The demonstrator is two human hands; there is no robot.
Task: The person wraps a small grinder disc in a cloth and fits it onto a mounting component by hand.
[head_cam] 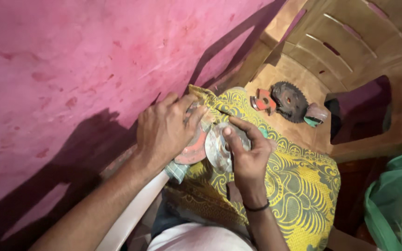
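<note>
I was in the middle of working on a round metal disc, dull silver and shiny in patches, which sat on the yellow patterned cloth spread over my lap, right against a reddish round part beside it. My right hand was curled around the disc's near edge, thumb pressed flat on its face and forefinger reaching over the top, so it was pinched rather than loosely held. My left hand lay cupped over the reddish part, fingers bent down onto it, with a bit of checked rag poking out beneath; I could not tell whether that hand truly gripped or only pressed. As I judged it, the two pieces were being fitted or wiped against each other, and the next move would have needed a steady hold on both so neither slid off the cloth. The nearest thing to a container was the seat of the brown plastic chair ahead: on it lay a dark toothed sprocket, a small red metal piece and a pinkish-green bit.
</note>
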